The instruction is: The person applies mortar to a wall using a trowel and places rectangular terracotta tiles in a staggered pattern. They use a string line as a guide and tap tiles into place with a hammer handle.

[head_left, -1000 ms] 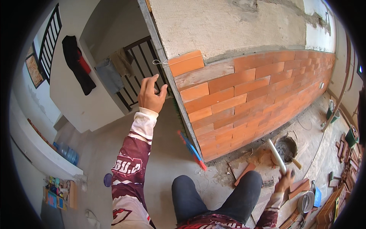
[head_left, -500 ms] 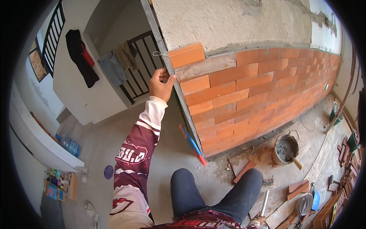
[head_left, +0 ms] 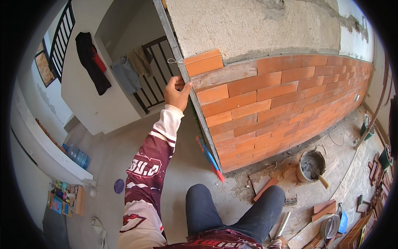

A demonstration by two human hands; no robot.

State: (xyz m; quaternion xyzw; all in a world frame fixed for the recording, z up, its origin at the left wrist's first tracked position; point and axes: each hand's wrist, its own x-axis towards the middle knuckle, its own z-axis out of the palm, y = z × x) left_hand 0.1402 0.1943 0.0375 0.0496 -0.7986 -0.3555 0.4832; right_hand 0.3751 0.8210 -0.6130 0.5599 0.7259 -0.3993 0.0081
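Note:
My left hand (head_left: 178,93) is closed at the grey edge strip (head_left: 199,112) of the wall, thumb against its front and fingers curled at its side. Just above it, an orange brick tile (head_left: 204,62) sits at the wall's corner, a looped white string (head_left: 175,61) running across it. Beside the hand, a pale, mortar-smeared tile (head_left: 224,74) lies in the row below. Low at the bottom edge, my right hand (head_left: 282,241) is mostly cut off. It grips a pale rod (head_left: 283,224) whose lower end is hidden.
Orange tiles (head_left: 265,110) cover the lower wall; rough plaster (head_left: 248,29) is above. A mortar bucket (head_left: 304,174) with a wooden-handled tool (head_left: 323,181) stands on the floor at right. Loose tiles (head_left: 323,210) and a round metal pan (head_left: 330,226) lie nearer. A blue-and-red brush (head_left: 213,161) leans at the wall's corner.
The view has shifted slightly. My left hand stays at the edge strip. My right hand and the rod have sunk a little toward the bottom edge, the rod tilting more.

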